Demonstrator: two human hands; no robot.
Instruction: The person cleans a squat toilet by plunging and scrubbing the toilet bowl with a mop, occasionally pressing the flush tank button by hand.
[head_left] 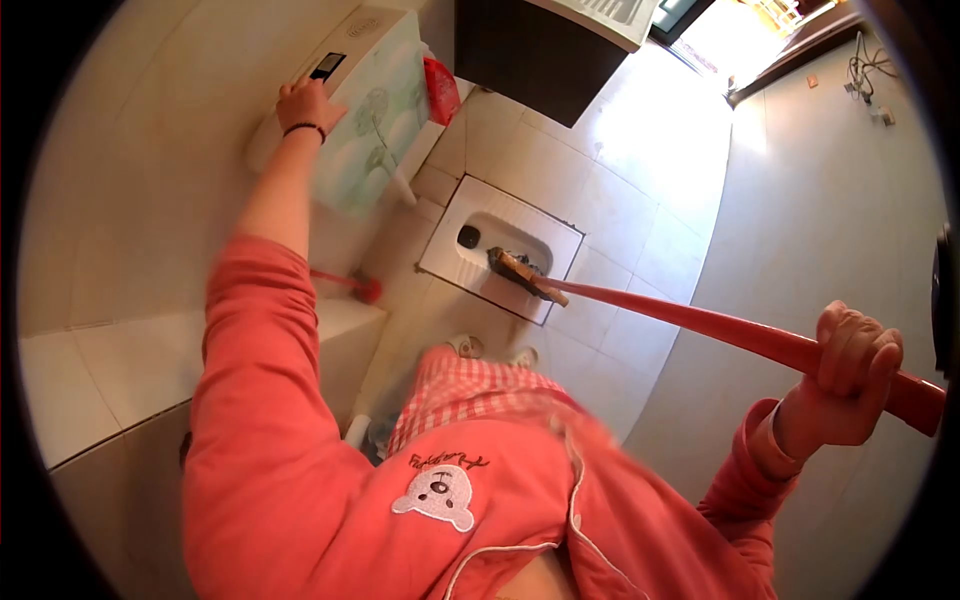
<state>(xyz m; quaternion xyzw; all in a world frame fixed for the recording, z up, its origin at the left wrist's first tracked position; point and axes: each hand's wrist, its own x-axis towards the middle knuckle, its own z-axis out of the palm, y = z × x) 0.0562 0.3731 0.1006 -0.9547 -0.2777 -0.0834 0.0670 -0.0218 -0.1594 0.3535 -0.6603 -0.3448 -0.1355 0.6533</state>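
Observation:
My right hand [848,375] is wrapped round the red handle of a long-handled brush [690,317]. The brush's wooden head [520,270], with something dark along its far side, lies over the basin of a white squat toilet [462,268] set in the floor. My left hand [305,103] rests on top of the cistern [375,130] on the wall, its fingers by the dark flush button [328,67] and the thumb spread apart. A dark bracelet circles my left wrist.
A red toilet brush [368,290] is beside the tiled ledge [340,335] on the left. A red plastic bag [440,90] hangs behind the cistern. A dark cabinet with a white top [540,55] stands beyond. Cables [868,75] show at the upper right.

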